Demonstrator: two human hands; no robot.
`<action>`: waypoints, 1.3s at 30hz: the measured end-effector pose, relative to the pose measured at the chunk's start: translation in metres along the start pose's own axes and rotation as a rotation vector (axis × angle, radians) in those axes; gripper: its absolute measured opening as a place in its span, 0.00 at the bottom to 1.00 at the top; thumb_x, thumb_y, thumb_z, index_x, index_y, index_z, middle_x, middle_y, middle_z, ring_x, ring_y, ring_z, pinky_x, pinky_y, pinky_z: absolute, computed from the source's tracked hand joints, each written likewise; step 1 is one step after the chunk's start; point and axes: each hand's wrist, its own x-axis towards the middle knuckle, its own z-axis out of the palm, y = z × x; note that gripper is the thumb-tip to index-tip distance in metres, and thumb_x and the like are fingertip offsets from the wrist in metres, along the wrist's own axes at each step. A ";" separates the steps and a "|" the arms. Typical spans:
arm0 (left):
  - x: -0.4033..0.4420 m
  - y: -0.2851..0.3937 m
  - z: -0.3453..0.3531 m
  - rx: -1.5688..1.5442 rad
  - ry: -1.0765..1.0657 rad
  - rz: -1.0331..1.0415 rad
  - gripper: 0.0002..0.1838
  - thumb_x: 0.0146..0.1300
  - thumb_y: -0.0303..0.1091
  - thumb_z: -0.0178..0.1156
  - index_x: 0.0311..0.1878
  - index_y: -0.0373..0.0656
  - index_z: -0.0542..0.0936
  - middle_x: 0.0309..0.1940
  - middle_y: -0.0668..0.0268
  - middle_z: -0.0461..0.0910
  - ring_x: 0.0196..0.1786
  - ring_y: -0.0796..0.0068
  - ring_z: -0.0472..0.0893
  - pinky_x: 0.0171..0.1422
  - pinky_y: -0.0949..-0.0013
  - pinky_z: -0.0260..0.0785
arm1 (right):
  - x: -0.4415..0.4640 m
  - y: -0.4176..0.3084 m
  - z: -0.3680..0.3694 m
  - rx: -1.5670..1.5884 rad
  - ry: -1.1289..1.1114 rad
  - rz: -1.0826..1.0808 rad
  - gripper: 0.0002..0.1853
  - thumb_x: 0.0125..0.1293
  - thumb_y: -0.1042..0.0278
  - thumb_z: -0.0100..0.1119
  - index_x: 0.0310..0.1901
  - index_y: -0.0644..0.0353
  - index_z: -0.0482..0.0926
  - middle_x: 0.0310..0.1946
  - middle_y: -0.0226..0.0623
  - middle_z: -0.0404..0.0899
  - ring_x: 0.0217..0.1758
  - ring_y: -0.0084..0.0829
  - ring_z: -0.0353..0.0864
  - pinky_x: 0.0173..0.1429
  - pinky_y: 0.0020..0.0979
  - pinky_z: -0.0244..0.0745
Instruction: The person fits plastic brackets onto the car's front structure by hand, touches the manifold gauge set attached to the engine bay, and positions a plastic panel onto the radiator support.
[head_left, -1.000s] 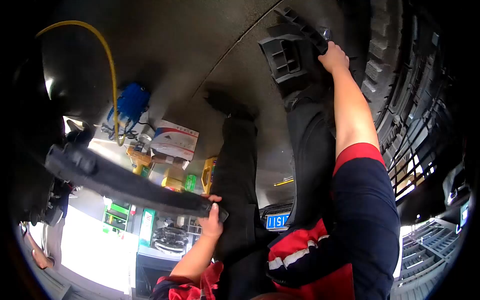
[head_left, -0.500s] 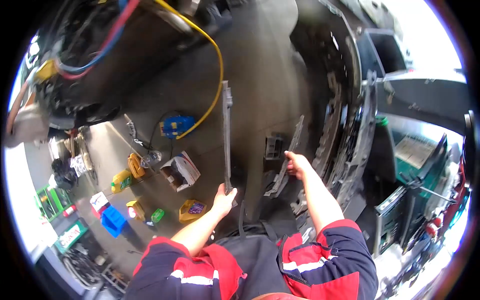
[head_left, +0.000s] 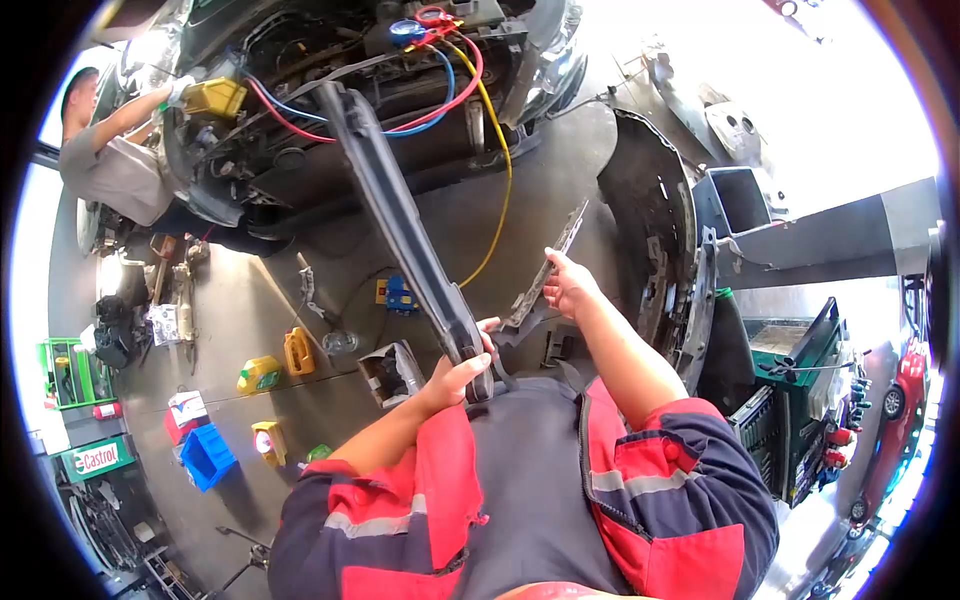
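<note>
Both hands are occupied in the head view: the left hand (head_left: 462, 372) wraps thumb and fingers round the near end of the bar (head_left: 398, 212), whose long axis slants forward and leftward, its far end pointing at the car (head_left: 300, 190). Farther forward, the right hand (head_left: 570, 285) pinches the strip (head_left: 568, 234) near its middle; this shorter piece slants forward and rightward, so the two long axes spread apart toward their far ends.

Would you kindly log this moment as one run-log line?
left hand: holds long dark bar | right hand: holds narrow strip | ahead: car, yellow hose | nearby: co-worker beside car
</note>
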 end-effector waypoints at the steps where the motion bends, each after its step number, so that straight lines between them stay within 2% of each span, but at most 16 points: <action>1: -0.005 0.003 -0.002 -0.022 0.047 0.043 0.20 0.58 0.40 0.62 0.50 0.40 0.75 0.68 0.53 0.64 0.70 0.65 0.65 0.68 0.56 0.65 | -0.003 -0.002 0.012 0.002 0.018 0.021 0.20 0.62 0.43 0.68 0.35 0.52 0.76 0.25 0.29 0.72 0.20 0.26 0.68 0.24 0.30 0.62; 4: -0.006 0.029 -0.005 -0.095 0.151 0.128 0.21 0.59 0.39 0.61 0.54 0.40 0.75 0.55 0.61 0.71 0.56 0.70 0.74 0.64 0.61 0.67 | 0.003 -0.004 0.042 0.044 -0.048 0.095 0.23 0.61 0.40 0.68 0.33 0.50 0.70 0.24 0.29 0.67 0.19 0.26 0.65 0.25 0.31 0.59; 8: 0.008 0.066 -0.014 -0.123 0.210 0.106 0.14 0.67 0.37 0.57 0.51 0.39 0.75 0.47 0.67 0.75 0.54 0.73 0.75 0.64 0.66 0.66 | 0.002 -0.020 0.090 0.101 -0.112 0.220 0.26 0.61 0.38 0.68 0.31 0.49 0.65 0.24 0.30 0.67 0.18 0.26 0.61 0.24 0.29 0.57; 11: 0.028 0.090 -0.031 -0.064 0.266 0.196 0.15 0.66 0.38 0.59 0.49 0.38 0.76 0.37 0.70 0.73 0.36 0.84 0.73 0.40 0.77 0.66 | 0.022 -0.029 0.109 0.114 -0.268 0.214 0.27 0.61 0.35 0.66 0.32 0.49 0.65 0.24 0.32 0.67 0.19 0.26 0.63 0.24 0.29 0.58; 12: 0.035 0.100 -0.029 -0.087 0.311 0.197 0.15 0.67 0.39 0.59 0.49 0.38 0.77 0.32 0.73 0.71 0.29 0.87 0.68 0.30 0.80 0.58 | 0.025 -0.036 0.115 0.046 -0.281 0.241 0.31 0.62 0.33 0.63 0.39 0.56 0.65 0.28 0.36 0.70 0.24 0.29 0.67 0.30 0.32 0.63; 13: 0.045 0.109 -0.025 -0.003 0.360 0.240 0.15 0.68 0.40 0.57 0.49 0.38 0.76 0.30 0.74 0.70 0.28 0.88 0.67 0.29 0.80 0.55 | 0.028 -0.044 0.115 -0.020 -0.302 0.265 0.36 0.62 0.31 0.61 0.45 0.63 0.66 0.32 0.40 0.72 0.29 0.32 0.71 0.36 0.34 0.68; 15: 0.063 0.129 -0.034 -0.094 0.400 0.211 0.15 0.69 0.40 0.55 0.50 0.38 0.76 0.29 0.75 0.69 0.27 0.88 0.67 0.29 0.80 0.55 | 0.031 -0.068 0.128 -0.161 -0.325 0.310 0.49 0.63 0.26 0.55 0.58 0.77 0.67 0.40 0.48 0.78 0.39 0.38 0.79 0.47 0.39 0.77; 16: 0.073 0.143 -0.031 -0.104 0.425 0.199 0.14 0.69 0.39 0.55 0.50 0.38 0.75 0.28 0.75 0.69 0.27 0.88 0.67 0.31 0.80 0.56 | 0.036 -0.083 0.128 -0.230 -0.399 0.326 0.54 0.65 0.22 0.48 0.66 0.78 0.63 0.49 0.53 0.78 0.46 0.44 0.82 0.55 0.45 0.77; 19: 0.104 0.163 -0.045 -0.094 0.500 0.267 0.14 0.69 0.39 0.55 0.50 0.39 0.76 0.34 0.72 0.73 0.33 0.85 0.71 0.36 0.79 0.61 | 0.050 -0.124 0.125 -0.450 -0.556 0.301 0.52 0.64 0.23 0.50 0.64 0.76 0.66 0.49 0.52 0.78 0.45 0.45 0.83 0.52 0.42 0.79; 24: 0.138 0.209 -0.051 -0.095 0.544 0.379 0.18 0.68 0.40 0.56 0.54 0.38 0.73 0.47 0.62 0.75 0.43 0.79 0.73 0.46 0.76 0.66 | 0.064 -0.199 0.103 -0.653 -0.659 0.229 0.34 0.73 0.35 0.48 0.53 0.66 0.75 0.45 0.41 0.81 0.41 0.34 0.83 0.46 0.35 0.79; 25: 0.143 0.216 -0.049 -0.144 0.606 0.447 0.18 0.65 0.40 0.59 0.51 0.37 0.74 0.49 0.60 0.74 0.50 0.75 0.74 0.56 0.71 0.66 | 0.071 -0.213 0.095 -0.706 -0.740 0.200 0.33 0.73 0.37 0.49 0.54 0.66 0.75 0.46 0.41 0.81 0.43 0.34 0.82 0.46 0.35 0.79; 27: 0.161 0.234 -0.053 -0.123 0.373 0.591 0.22 0.61 0.44 0.60 0.50 0.34 0.73 0.55 0.49 0.71 0.62 0.61 0.70 0.73 0.57 0.55 | 0.088 -0.237 0.085 -0.803 -0.899 0.139 0.30 0.74 0.40 0.51 0.56 0.64 0.75 0.48 0.40 0.81 0.46 0.33 0.82 0.48 0.35 0.79; 28: 0.160 0.235 -0.061 -0.117 0.332 0.631 0.26 0.59 0.49 0.61 0.47 0.33 0.73 0.57 0.43 0.69 0.67 0.52 0.67 0.78 0.47 0.46 | 0.093 -0.248 0.085 -0.862 -0.906 0.145 0.29 0.73 0.42 0.54 0.60 0.62 0.75 0.56 0.39 0.80 0.54 0.33 0.80 0.54 0.37 0.77; 33: 0.155 0.250 -0.080 -0.082 0.242 0.775 0.27 0.51 0.57 0.65 0.39 0.40 0.75 0.54 0.44 0.70 0.64 0.49 0.68 0.73 0.44 0.54 | 0.102 -0.252 0.104 -0.275 -1.216 0.265 0.38 0.68 0.42 0.62 0.71 0.58 0.65 0.64 0.32 0.75 0.62 0.34 0.77 0.66 0.40 0.70; 36: 0.152 0.265 -0.090 -0.031 0.185 0.780 0.29 0.50 0.62 0.65 0.38 0.43 0.78 0.52 0.46 0.69 0.61 0.49 0.67 0.68 0.46 0.58 | 0.092 -0.255 0.129 -0.174 -1.207 0.217 0.40 0.63 0.48 0.68 0.72 0.56 0.64 0.64 0.37 0.74 0.62 0.35 0.78 0.64 0.41 0.74; 39: 0.147 0.273 -0.101 0.036 0.174 0.815 0.29 0.51 0.62 0.63 0.39 0.43 0.77 0.52 0.47 0.69 0.61 0.50 0.67 0.70 0.46 0.56 | 0.076 -0.256 0.144 -0.177 -1.137 0.194 0.33 0.66 0.52 0.66 0.68 0.58 0.70 0.60 0.37 0.78 0.59 0.33 0.80 0.62 0.40 0.75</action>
